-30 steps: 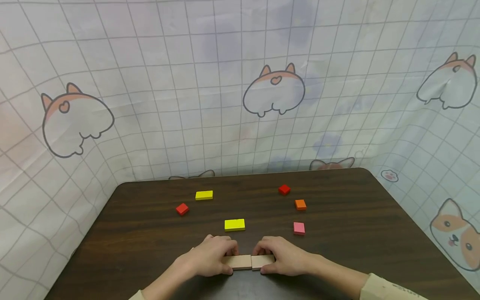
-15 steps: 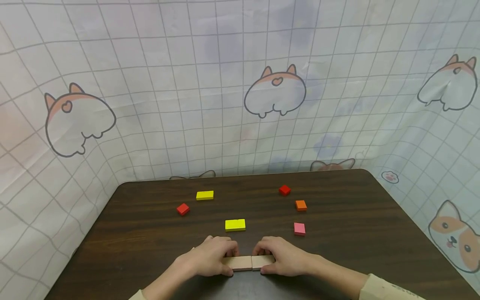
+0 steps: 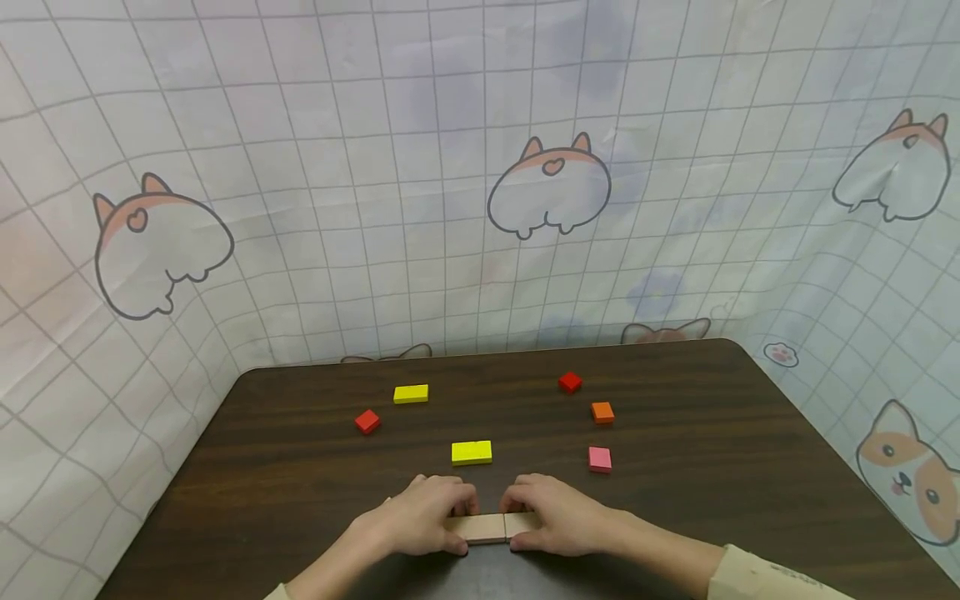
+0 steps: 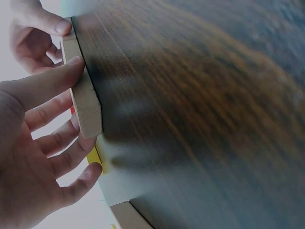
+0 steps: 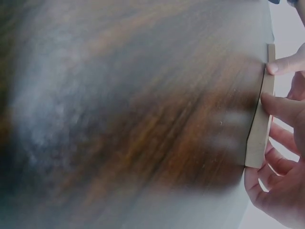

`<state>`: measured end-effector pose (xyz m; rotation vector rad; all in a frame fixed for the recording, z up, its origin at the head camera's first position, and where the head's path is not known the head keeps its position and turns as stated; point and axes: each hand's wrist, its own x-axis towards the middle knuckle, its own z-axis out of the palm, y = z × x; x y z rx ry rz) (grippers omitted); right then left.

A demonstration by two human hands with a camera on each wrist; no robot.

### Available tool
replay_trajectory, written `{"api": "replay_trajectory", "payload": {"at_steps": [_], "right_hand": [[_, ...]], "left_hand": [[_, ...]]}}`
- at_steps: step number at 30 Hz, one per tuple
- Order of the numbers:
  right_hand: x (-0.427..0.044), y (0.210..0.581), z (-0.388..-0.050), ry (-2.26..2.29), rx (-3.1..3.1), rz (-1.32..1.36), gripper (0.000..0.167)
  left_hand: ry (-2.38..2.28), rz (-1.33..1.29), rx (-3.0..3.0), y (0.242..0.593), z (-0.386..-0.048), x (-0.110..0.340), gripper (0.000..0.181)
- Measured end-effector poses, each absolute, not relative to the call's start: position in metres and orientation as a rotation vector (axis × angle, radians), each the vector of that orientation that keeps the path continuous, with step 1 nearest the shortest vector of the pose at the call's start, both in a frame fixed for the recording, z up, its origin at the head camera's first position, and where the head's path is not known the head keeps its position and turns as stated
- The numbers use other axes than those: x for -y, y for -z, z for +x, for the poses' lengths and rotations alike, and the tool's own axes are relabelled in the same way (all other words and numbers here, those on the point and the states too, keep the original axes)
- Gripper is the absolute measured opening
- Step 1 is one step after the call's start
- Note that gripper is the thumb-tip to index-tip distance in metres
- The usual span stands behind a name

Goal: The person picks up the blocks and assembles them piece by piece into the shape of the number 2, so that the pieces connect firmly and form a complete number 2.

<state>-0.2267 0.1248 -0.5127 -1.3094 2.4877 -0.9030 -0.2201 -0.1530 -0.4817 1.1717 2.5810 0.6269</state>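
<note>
Two pale wooden blocks lie end to end on the table near its front, their ends touching. My left hand (image 3: pixel 420 517) grips the left wooden block (image 3: pixel 483 527), thumb on the near side and fingers on the far side. The right wooden block (image 3: pixel 520 523) is held the same way by my right hand (image 3: pixel 566 518). In the left wrist view, the left thumb presses the near face of its block (image 4: pixel 88 112), whose free end sticks out past the index finger. The right wrist view has the right block (image 5: pixel 259 131) between thumb and fingers. Both hands partly cover the blocks.
Beyond the hands lie two yellow blocks (image 3: pixel 472 453), two red pieces (image 3: pixel 367 422), an orange piece (image 3: pixel 602 412) and a pink piece (image 3: pixel 599 459) on the dark table (image 3: pixel 712 467). A pale block-like piece (image 4: pixel 127 217) shows low in the left wrist view. Printed cloth hangs behind.
My right hand has shifted slightly left along its block, covering more of it. The left hand and the coloured pieces have stayed put; the head view has tilted a little.
</note>
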Motion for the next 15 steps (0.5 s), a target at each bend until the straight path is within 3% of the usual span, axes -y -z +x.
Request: {"api": "replay_trajectory", "payload": {"at_steps": [7,15], "right_hand": [[-0.117,0.48,-0.209,0.863,-2.523,-1.198,0.029],[-0.112,0.477,-0.202,0.827,-2.609,-1.186,0.027]], "left_hand": [[-0.671,1.188,-2.591,0.518,-0.238,0.16,0.035],[-0.672,1.2,-2.588,0.506,-0.232,0.159,0.034]]}}
